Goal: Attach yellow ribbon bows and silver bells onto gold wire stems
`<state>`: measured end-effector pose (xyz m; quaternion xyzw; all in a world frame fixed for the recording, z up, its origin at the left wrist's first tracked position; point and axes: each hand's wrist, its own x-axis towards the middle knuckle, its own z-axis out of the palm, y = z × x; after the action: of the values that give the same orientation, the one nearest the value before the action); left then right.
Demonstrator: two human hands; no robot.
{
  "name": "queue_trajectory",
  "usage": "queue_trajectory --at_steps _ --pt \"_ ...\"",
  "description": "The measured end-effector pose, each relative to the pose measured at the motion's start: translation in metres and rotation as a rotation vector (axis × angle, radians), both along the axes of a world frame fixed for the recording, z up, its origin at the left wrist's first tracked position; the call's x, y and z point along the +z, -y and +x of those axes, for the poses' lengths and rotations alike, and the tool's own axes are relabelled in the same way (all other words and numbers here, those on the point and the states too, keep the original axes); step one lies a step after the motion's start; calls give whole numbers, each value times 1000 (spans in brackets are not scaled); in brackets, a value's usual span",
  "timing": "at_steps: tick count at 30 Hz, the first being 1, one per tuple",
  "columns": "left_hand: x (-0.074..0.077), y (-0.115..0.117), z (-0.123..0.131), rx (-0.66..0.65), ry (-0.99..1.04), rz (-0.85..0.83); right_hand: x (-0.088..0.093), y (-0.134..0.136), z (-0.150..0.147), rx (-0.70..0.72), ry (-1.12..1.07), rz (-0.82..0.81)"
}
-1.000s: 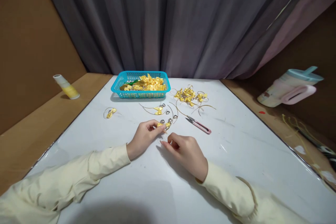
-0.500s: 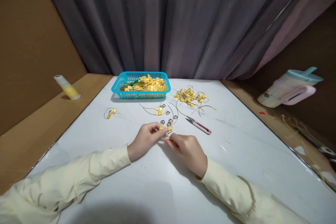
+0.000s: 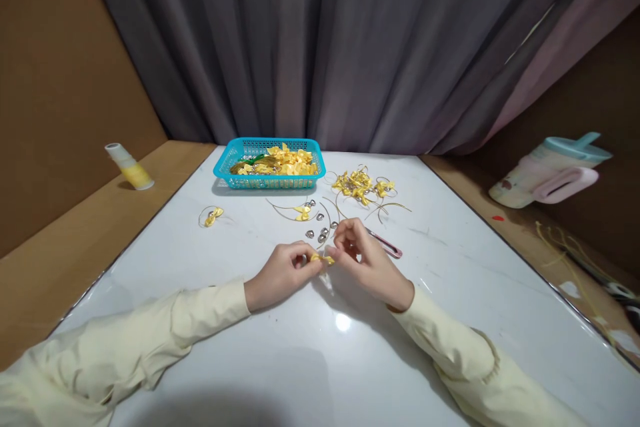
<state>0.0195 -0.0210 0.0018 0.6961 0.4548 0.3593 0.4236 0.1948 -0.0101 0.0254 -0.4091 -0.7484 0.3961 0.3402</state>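
2 forearms in play, both in long pale-yellow sleeves, angling inward from the lower corners! The left forearm runs nearly straight into its bare wrist, and the left hand has thumb and index finger drawn together in a pinch. Opposite, the right forearm slants in, the right hand raised slightly higher, fingers bent, thumb pointing at the left fingertips: 2 hands, nearly meeting!

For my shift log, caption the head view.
Left hand pinching a yellow ribbon bow, right hand close beside it, near loose silver bells.
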Motion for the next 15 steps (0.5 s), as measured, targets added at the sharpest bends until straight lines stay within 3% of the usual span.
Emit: queue_trajectory --at_steps 7,11,15 --pt "0 3 1 -70 -36 59 -8 -3 -1 196 -34 -128" --pt "0 3 1 -90 -4 41 -8 -1 -2 226 -182 -244" --pt "0 4 0 -114 24 21 -7 -1 -3 194 -317 -259"
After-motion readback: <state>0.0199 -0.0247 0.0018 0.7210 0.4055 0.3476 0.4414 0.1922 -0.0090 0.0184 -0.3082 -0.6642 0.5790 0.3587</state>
